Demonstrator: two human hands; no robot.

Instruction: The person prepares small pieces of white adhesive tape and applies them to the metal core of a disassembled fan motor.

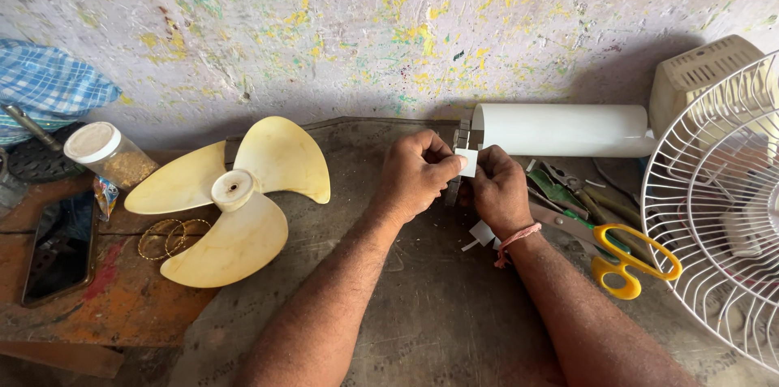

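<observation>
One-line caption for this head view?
Both hands, left hand and right hand, pinch a small white piece beside a fan blade.

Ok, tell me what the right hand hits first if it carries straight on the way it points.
Probably the white roll lying just beyond the right hand, though depth is unclear.

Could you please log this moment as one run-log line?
left hand: pinching white paper piece | right hand: pinching same piece | scissors: lying right
</observation>
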